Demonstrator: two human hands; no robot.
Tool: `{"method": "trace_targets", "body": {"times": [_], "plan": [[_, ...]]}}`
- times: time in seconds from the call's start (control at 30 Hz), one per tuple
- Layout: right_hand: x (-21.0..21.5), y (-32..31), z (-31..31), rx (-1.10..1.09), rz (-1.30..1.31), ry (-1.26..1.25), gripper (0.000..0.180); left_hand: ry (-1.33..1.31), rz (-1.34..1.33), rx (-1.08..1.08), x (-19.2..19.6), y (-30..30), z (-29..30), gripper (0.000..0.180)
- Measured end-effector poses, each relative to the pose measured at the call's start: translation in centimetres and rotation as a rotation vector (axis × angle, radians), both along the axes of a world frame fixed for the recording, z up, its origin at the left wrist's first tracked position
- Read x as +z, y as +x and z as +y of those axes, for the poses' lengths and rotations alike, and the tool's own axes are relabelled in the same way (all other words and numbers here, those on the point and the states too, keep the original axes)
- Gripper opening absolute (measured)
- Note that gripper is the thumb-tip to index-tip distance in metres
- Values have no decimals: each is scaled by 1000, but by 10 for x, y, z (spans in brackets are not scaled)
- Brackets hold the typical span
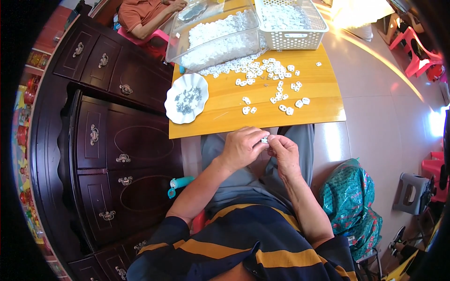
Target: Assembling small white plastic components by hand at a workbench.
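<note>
**Both hands pinching one small white part over your lap**

Head view: your striped dark-blue and yellow shirt (243, 248) is filling the bottom centre of the frame, with both forearms rising from it toward the middle. Your left hand (241, 147) and right hand (283, 152) are meeting just below the near edge of the wooden table (323, 100), above your grey trousers (243, 182). Between the fingertips of both hands you are holding a small white plastic piece (265, 139); both hands are closed around it in a pinch, thumbs and forefingers touching it from either side.

Higher in the frame, loose white pieces (276, 86) are lying scattered across the tabletop, thickening toward the clear plastic bin (215, 35) at upper centre, which is heaped with more of them. Just to its right a white slotted basket (293, 21) is sitting, also holding white parts. A white scalloped dish (186, 98) with small dark metal bits is resting at the table's left edge.

At the upper left, another person in an orange shirt (140, 14) is sitting at the far end. Dark wooden cabinets (108, 140) are filling the left side, and a green patterned bag (349, 201) is lying on the floor at lower right.
</note>
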State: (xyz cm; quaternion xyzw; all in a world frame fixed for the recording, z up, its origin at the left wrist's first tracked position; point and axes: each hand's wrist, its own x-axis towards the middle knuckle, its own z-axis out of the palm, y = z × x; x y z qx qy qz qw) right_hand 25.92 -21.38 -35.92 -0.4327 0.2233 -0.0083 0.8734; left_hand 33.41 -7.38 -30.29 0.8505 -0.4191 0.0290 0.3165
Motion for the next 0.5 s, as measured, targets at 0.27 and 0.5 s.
{"method": "trace_targets", "body": {"times": [0.27, 0.5], "plan": [[4, 0, 0, -35, 26, -39, 17, -61, -8, -15, -10, 3, -3, 22], [2, -1, 0, -41, 20, -44, 17, -97, 16, -21, -12, 2, -4, 21]]}}
